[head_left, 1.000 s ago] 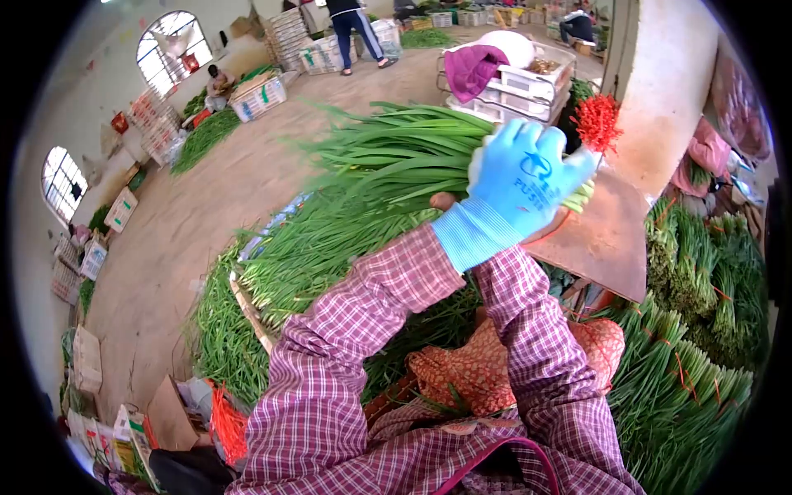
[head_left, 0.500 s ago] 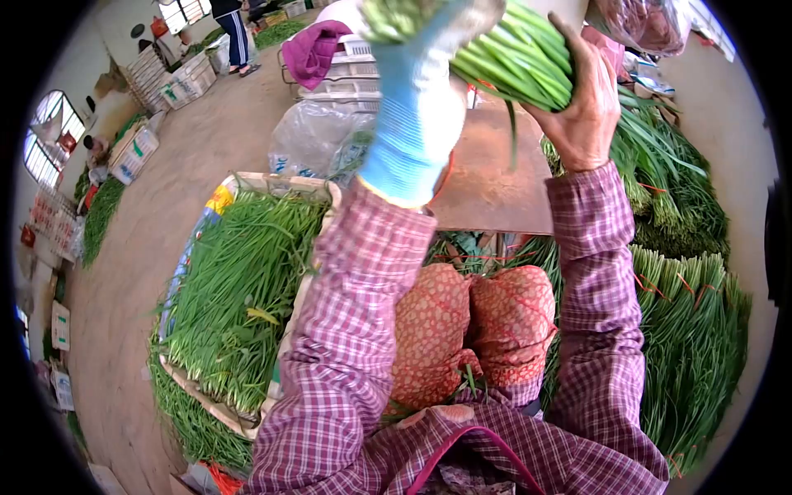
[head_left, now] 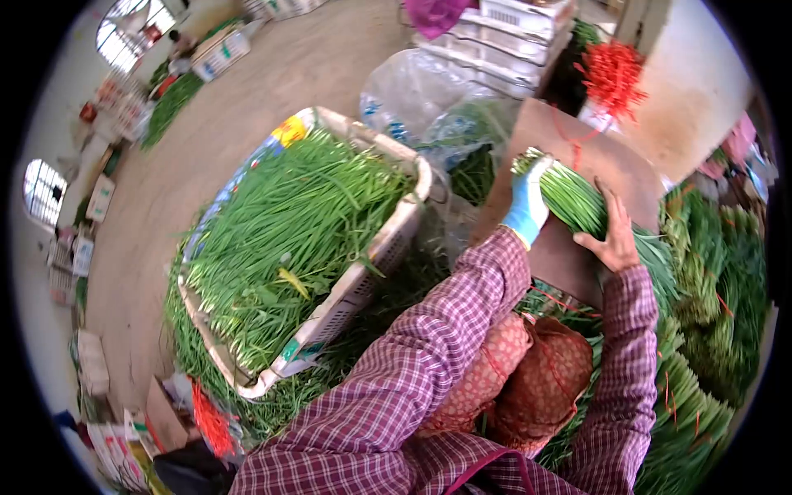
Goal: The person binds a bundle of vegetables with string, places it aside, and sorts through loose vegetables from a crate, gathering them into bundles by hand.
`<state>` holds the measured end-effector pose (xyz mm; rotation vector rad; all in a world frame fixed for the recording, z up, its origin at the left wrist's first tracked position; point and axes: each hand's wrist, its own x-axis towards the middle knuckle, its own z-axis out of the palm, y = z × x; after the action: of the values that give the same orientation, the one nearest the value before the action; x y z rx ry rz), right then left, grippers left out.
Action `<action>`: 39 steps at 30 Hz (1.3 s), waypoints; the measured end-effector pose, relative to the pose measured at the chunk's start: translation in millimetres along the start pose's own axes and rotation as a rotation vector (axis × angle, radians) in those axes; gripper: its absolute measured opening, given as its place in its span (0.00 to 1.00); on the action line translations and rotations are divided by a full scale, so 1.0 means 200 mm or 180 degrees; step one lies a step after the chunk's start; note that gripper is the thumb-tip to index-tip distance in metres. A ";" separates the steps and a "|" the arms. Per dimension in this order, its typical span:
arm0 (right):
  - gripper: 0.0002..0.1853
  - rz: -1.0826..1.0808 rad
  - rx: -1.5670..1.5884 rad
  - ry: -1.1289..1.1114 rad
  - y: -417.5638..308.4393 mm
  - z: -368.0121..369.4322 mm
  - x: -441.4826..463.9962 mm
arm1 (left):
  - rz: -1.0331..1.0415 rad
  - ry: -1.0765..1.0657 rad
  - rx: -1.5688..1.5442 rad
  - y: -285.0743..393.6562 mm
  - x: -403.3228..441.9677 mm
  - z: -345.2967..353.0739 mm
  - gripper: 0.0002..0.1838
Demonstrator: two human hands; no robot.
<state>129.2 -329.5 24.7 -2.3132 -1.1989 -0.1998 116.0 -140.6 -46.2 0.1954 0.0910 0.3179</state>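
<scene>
A bunch of green garlic chives (head_left: 573, 196) lies over a brown board (head_left: 554, 257) in front of me. My left hand (head_left: 530, 196), in a blue and white glove, is closed around the bunch near its pale cut ends. At the leafy end, my bare right hand (head_left: 615, 235) cups the bunch, its thumb on the near side and its fingers along the far side. Long leaves trail past it to the right. Beyond the board hangs a cluster of red ties (head_left: 615, 78), with red strands reaching down onto the board.
Left of me stands a white crate (head_left: 422, 177) heaped with loose chives (head_left: 297, 231). Tied bundles (head_left: 689, 396) are piled on the right. Behind are a clear plastic bag (head_left: 412, 91) and stacked white crates (head_left: 495, 41). A person (head_left: 180, 49) is far back on the left.
Both hands have come down from high in view, bringing the chive bunch to the board. My view has swung, so the crate appears farther right and the red ties now show.
</scene>
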 end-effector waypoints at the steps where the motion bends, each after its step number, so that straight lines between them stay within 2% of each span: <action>1: 0.54 -0.0020 -0.0267 -0.0036 -0.01 0.01 0.02 | 0.0106 0.0061 -0.0003 0.01 0.00 0.01 0.05; 4: 0.51 -0.0093 -0.1027 0.0259 0.06 0.15 0.03 | 0.0469 0.0227 0.0400 0.02 -0.02 0.04 0.05; 6: 0.46 -0.0010 -0.1217 0.0285 0.13 0.17 0.04 | 0.1174 -0.0368 0.1498 0.07 0.00 -0.03 0.18; 8: 0.45 0.0129 -0.1392 0.0204 0.16 0.16 0.06 | 0.1177 0.0206 0.2236 0.25 -0.09 0.07 0.42; 9: 0.48 0.0120 -0.1447 0.0196 0.18 0.18 0.06 | 0.1267 -0.0173 0.2421 0.37 -0.15 0.10 0.52; 10: 0.48 0.0116 -0.1448 0.0200 0.16 0.18 0.06 | 0.1289 -0.0171 0.3244 0.53 -0.23 0.13 0.49; 11: 0.50 0.0060 -0.1449 0.0146 0.14 0.17 0.06 | 0.1583 -0.0352 0.3949 0.70 -0.31 0.14 0.48; 12: 0.52 0.0010 -0.1458 0.0086 0.12 0.16 0.05 | 0.1819 -0.0092 0.4886 0.87 -0.43 0.18 0.47; 13: 0.56 0.0052 -0.1436 -0.0008 0.10 0.14 0.05 | 0.1888 0.0189 0.5096 1.02 -0.55 0.21 0.46; 15: 0.56 -0.0013 -0.1431 0.0027 0.05 0.09 0.04 | 0.1776 0.0784 0.6962 1.38 -0.61 0.04 0.49; 16: 0.56 -0.0088 -0.1402 0.0058 0.02 0.06 0.04 | 0.1370 0.1141 0.7625 1.52 -0.64 -0.06 0.52; 17: 0.55 -0.0130 -0.1363 0.0104 -0.04 0.03 0.05 | 0.0995 0.1579 0.7958 1.61 -0.67 -0.15 0.56; 18: 0.55 -0.0115 -0.1374 0.0098 -0.10 0.01 0.07 | 0.0614 0.1693 0.8360 1.72 -0.67 -0.32 0.62; 20: 0.53 -0.0273 -0.1028 0.0298 -0.22 0.00 0.10 | 0.0070 0.2001 0.8807 1.77 -0.70 -0.46 0.65; 21: 0.50 -0.0341 -0.1021 0.0263 -0.30 0.00 0.12 | 0.0059 0.1955 0.8791 1.76 -0.69 -0.48 0.65; 23: 0.49 -0.0437 -0.1042 0.0092 -0.40 0.04 0.14 | -0.0518 0.1993 0.9113 1.74 -0.68 -0.51 0.66; 26: 0.46 -0.0622 -0.1018 -0.0038 -0.57 0.13 0.17 | -0.0776 0.1725 0.9090 1.74 -0.67 -0.47 0.66; 27: 0.44 -0.0666 -0.1094 -0.0191 -0.59 0.19 0.16 | -0.0331 0.1745 0.9275 1.72 -0.68 -0.55 0.64; 29: 0.41 -0.0695 -0.1187 -0.0339 -0.69 0.26 0.18 | -0.0363 0.1974 0.9296 1.64 -0.73 -0.52 0.58; 32: 0.35 -0.1134 -0.0513 -0.0690 -0.92 0.36 0.24 | -0.0516 0.2142 0.9167 1.60 -0.73 -0.49 0.53; 35: 0.36 -0.1215 -0.0225 -0.0790 -1.01 0.48 0.31 | -0.0296 0.2322 0.8648 1.67 -0.71 -0.50 0.47; 36: 0.37 -0.1060 0.0076 -0.0824 -1.01 0.53 0.34 | -0.0282 0.2296 0.8662 1.71 -0.71 -0.50 0.47; 38: 0.39 -0.0900 0.0379 -0.0820 -1.02 0.62 0.40 | -0.0024 0.2298 0.7860 1.78 -0.73 -0.49 0.49; 39: 0.42 -0.0634 0.0865 -0.0956 -1.02 0.66 0.43 | 0.0326 0.2306 0.7675 1.80 -0.77 -0.43 0.47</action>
<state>4.3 -103.7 19.9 -2.0340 -1.5020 0.2371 -148.5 161.3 -47.5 2.4755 1.1859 0.2011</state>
